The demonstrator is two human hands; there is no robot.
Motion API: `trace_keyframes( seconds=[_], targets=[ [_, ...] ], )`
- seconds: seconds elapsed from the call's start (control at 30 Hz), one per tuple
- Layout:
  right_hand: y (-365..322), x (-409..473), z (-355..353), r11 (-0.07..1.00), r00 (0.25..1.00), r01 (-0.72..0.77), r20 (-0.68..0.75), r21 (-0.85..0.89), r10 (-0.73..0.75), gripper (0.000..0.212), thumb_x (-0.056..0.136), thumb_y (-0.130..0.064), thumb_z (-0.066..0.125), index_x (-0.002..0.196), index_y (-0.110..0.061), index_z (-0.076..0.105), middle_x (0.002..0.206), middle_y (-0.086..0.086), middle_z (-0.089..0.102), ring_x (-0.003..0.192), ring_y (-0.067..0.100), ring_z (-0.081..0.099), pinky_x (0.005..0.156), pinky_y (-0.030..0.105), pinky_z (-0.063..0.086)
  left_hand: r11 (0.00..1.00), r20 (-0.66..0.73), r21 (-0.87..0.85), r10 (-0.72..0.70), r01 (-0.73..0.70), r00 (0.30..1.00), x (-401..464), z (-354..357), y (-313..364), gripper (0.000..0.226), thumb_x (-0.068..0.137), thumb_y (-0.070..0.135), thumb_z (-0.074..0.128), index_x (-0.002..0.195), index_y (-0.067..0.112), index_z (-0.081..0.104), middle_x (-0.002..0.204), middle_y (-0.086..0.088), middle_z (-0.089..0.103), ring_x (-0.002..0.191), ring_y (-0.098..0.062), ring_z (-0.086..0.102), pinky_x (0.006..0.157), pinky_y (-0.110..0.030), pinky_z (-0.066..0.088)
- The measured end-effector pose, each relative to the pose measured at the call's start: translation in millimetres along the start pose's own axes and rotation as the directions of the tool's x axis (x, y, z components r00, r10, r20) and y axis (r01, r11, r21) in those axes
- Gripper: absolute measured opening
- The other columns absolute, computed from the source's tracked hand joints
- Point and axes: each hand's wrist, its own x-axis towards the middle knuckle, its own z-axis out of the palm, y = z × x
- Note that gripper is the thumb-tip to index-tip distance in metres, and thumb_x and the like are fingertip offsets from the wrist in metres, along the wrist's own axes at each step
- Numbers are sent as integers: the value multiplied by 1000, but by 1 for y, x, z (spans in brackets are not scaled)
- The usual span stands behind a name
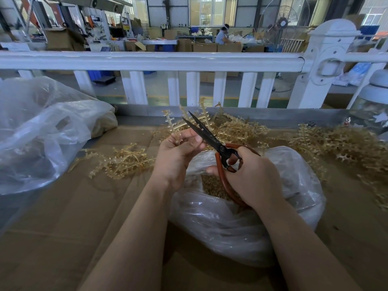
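My right hand grips the red-brown handles of a pair of black-bladed scissors, whose blades stand slightly apart and point up and to the left. My left hand pinches a pale amber plastic sprue with small side branches, held upright just left of the blades. Below both hands an open clear plastic bag holds small amber pieces.
Heaps of amber sprues lie on the cardboard-covered table, one at the left, one behind the hands and one at the right. A large clear bag sits at the left. A white railing borders the table's far side.
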Motion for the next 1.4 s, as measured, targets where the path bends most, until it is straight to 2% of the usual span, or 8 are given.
trace_keyframes(
  seconds=[0.13,0.27,0.43,0.57,0.73,0.93,1.2,1.4],
  targets=[
    [-2,0,0,998,1000,-8,-5,55,9,68,66,-87,52,72,-19,55,61,-24,45,54,-8,44,49,10,31,1000,-6,21,15,-15,1000,1,-2,-1,13,70,3,70,83,6,69,79,-6,71,70,-14,65,74,-22,56],
    [0,0,2,998,999,-31,30,63,29,68,64,-88,52,75,-21,57,63,-25,47,57,-9,45,50,10,32,998,-27,46,34,-33,999,1,-2,-1,13,70,2,70,82,7,70,76,-5,71,69,-15,64,73,-23,55],
    [-1,1,0,998,999,-48,-2,-42,48,75,61,-97,35,80,-27,51,61,-21,47,54,-4,42,47,15,29,976,-20,206,79,-74,997,2,-3,-4,11,81,-9,65,86,0,67,71,-8,65,69,-18,59,82,-33,54],
    [-1,1,0,997,999,-49,-16,-56,49,76,60,-98,32,84,-28,51,66,-17,54,58,4,49,49,19,34,955,14,270,123,-122,992,-1,-2,-6,11,73,5,74,81,2,67,70,-7,65,69,-17,60,79,-29,53],
    [-2,2,-1,998,998,-59,1,-35,59,71,60,-97,32,80,-30,43,60,-22,41,55,-6,38,48,18,26,935,24,316,161,-160,987,0,-5,-9,14,75,7,74,84,0,66,72,-5,67,72,-17,61,79,-30,53],
    [-2,1,-3,999,999,-45,-5,-31,45,60,65,-89,49,75,-30,39,55,-20,39,52,-5,37,47,17,23,933,40,311,176,-179,984,1,-4,-9,10,80,0,71,88,-4,66,73,-9,65,70,-17,60,77,-29,53],
    [-5,0,-4,998,998,-55,-10,37,55,69,62,-92,41,75,-25,51,58,-25,39,53,-8,39,49,15,29,950,36,274,149,-153,988,1,-2,-9,8,82,-6,67,89,-1,66,72,-9,64,69,-18,59,80,-34,52],
    [-3,1,-2,997,999,-29,-19,69,30,70,64,-89,46,73,-20,53,59,-25,43,54,-8,43,50,16,34,971,52,204,116,-124,992,0,-2,-8,8,79,-3,67,84,3,65,71,-9,63,70,-21,58,80,-36,52]
  ],
)
